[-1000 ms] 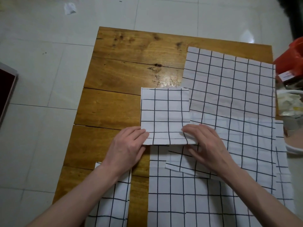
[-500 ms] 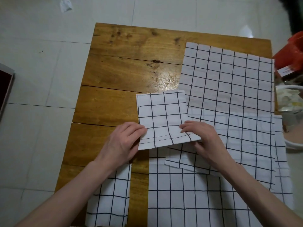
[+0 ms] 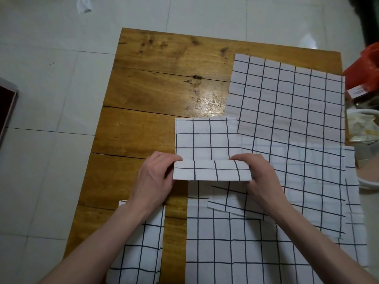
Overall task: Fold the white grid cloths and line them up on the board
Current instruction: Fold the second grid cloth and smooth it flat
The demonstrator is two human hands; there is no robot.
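A small white grid cloth (image 3: 205, 140) lies in the middle of the wooden board (image 3: 155, 78). Its near edge is turned up and over toward the far side. My left hand (image 3: 155, 177) pinches the left end of that turned strip and my right hand (image 3: 260, 177) pinches the right end. A large flat grid cloth (image 3: 287, 111) covers the board's right side. Another flat one (image 3: 256, 253) lies at the near right, with a smaller piece (image 3: 233, 203) on top. A folded grid cloth (image 3: 139, 255) sits at the near left under my left forearm.
The board rests on a pale tiled floor (image 3: 51, 99). At the right edge stand a red bag (image 3: 367, 66) and a white container (image 3: 363, 128) with packets. A dark framed object (image 3: 6, 111) lies on the floor at the far left. A paper scrap (image 3: 84, 6) lies beyond the board.
Both hands have lifted the small cloth's near edge and turned it over away from me; a second ago it lay flat under my fingers.
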